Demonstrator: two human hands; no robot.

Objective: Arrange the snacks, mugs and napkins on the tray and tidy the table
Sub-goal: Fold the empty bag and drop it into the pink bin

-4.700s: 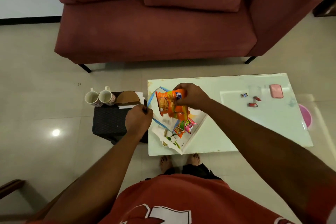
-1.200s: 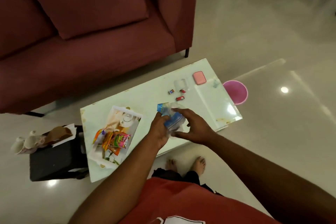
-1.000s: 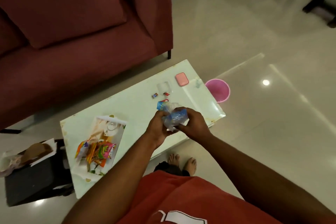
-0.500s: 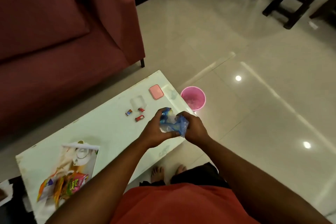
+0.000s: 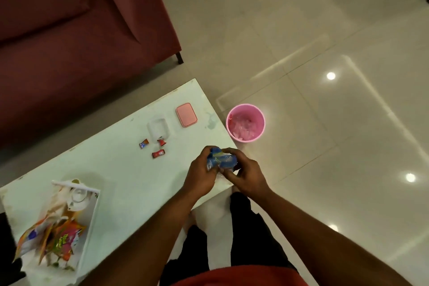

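Candies [image 5: 158, 153] three on table [image 5: 116, 169]; blue wrapper [image 5: 221, 161] one, gripped by two hands [image 5: 200, 176] [image 5: 247, 177].

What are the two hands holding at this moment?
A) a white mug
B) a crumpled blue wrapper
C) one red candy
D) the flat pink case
B: the left hand and the right hand both grip the crumpled blue wrapper between them.
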